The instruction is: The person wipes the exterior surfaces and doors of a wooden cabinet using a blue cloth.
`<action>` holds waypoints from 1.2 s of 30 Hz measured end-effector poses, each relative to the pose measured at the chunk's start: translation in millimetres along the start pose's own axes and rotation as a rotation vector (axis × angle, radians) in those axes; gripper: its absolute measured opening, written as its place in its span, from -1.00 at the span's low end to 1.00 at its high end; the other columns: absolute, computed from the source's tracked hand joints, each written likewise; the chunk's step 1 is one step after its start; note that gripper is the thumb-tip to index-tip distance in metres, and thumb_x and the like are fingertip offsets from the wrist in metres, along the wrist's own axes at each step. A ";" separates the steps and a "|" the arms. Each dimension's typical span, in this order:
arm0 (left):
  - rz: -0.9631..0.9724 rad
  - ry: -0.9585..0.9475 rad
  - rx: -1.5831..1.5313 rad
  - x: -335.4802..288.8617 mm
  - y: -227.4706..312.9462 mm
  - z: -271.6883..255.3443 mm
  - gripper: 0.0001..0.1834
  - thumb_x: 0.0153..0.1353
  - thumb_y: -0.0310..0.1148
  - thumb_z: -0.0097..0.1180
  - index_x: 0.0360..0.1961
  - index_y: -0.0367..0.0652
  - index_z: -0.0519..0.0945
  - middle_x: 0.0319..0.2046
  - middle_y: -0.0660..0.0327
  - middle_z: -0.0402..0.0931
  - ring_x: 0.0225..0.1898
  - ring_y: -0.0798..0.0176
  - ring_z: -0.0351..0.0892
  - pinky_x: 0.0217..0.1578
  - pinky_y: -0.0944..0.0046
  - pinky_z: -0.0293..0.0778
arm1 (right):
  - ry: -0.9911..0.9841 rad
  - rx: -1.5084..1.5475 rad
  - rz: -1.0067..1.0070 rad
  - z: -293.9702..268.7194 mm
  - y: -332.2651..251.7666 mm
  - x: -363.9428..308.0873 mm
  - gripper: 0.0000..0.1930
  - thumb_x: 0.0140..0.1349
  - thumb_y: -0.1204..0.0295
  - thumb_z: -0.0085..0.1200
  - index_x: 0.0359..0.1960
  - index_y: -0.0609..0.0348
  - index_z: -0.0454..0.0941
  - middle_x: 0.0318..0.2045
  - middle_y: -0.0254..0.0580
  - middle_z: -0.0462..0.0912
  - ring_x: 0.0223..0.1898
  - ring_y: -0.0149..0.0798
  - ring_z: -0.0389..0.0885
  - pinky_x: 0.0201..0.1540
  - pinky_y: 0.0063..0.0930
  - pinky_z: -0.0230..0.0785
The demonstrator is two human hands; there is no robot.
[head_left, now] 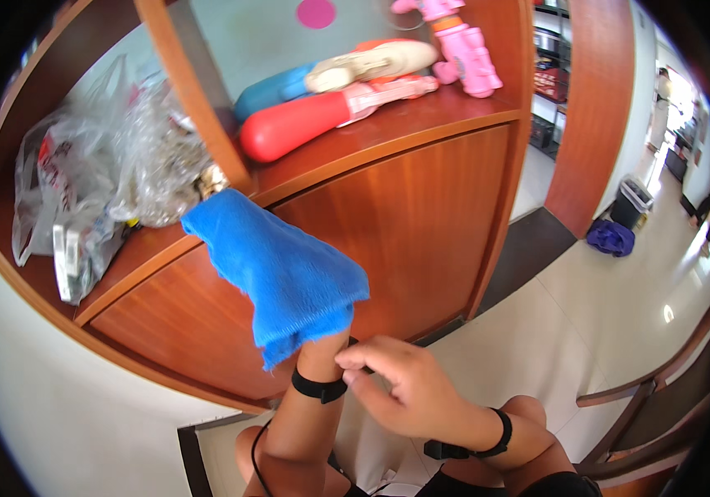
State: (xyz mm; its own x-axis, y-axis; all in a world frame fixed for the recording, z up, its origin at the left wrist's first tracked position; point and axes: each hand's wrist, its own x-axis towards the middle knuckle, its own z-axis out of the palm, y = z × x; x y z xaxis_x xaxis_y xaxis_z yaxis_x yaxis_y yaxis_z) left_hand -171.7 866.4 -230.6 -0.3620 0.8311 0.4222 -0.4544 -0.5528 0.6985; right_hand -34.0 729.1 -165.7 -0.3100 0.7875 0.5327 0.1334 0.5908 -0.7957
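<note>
A bright blue cloth (288,269) covers my left hand completely, so its fingers are hidden. The cloth's far end lies against the front edge of the wooden cabinet's shelf (144,258). Below the cloth my left forearm (322,360) shows, with a black wrist strap (318,388) around it. My right hand (400,383) is beside that wrist, thumb and forefinger drawn together against it near the strap. Whether anything is pinched there cannot be made out. Another black strap (504,432) circles my right wrist.
Crumpled clear plastic bags (81,157) fill the left compartment. A red toy bat (297,124), a blue-and-cream one (346,70) and a pink toy (466,54) occupy the right one. Wooden chair parts (653,406) stand at right; a bin (630,203) and purple bag (610,238) lie farther off.
</note>
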 end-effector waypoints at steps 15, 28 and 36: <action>-0.078 -0.377 0.322 -78.5 13.8 51.8 -0.57 0.45 -0.16 -0.01 0.18 -0.22 0.44 0.10 0.06 0.46 0.12 0.13 0.46 0.13 0.14 0.42 | 0.153 1.553 0.584 -11.4 123.1 -28.7 -0.67 0.46 0.35 0.00 0.19 0.14 0.40 0.12 -0.07 0.55 0.12 -0.19 0.54 0.15 -0.32 0.43; -0.659 0.133 -0.387 19.0 86.4 -40.8 -0.75 0.36 -0.15 0.07 -0.17 -0.09 0.58 -0.15 0.24 0.57 -0.04 0.18 0.53 0.10 0.12 0.42 | 0.874 0.112 -0.214 -52.6 103.8 141.3 -0.48 0.39 0.22 -0.03 0.32 0.16 0.29 0.32 0.18 0.34 0.37 0.12 0.27 0.37 -0.08 0.13; -0.479 0.087 -0.403 24.7 127.7 -68.0 -0.80 0.38 -0.19 0.00 -0.23 -0.08 0.50 -0.27 0.28 0.45 -0.25 0.27 0.41 -0.16 0.22 0.38 | 0.590 -1.021 -0.359 76.9 188.0 123.6 -0.42 0.11 0.05 0.13 0.09 0.17 0.56 0.35 0.20 0.27 0.42 0.43 0.02 0.34 0.58 -0.35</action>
State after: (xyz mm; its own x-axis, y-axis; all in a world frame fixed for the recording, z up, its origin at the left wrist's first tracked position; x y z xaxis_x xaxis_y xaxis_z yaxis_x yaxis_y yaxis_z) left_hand -294.0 812.1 -170.3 -0.0998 0.9934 0.0557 -0.8472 -0.1143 0.5189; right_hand -119.6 924.0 -271.6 -0.0436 0.3549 0.9339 0.8847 0.4480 -0.1289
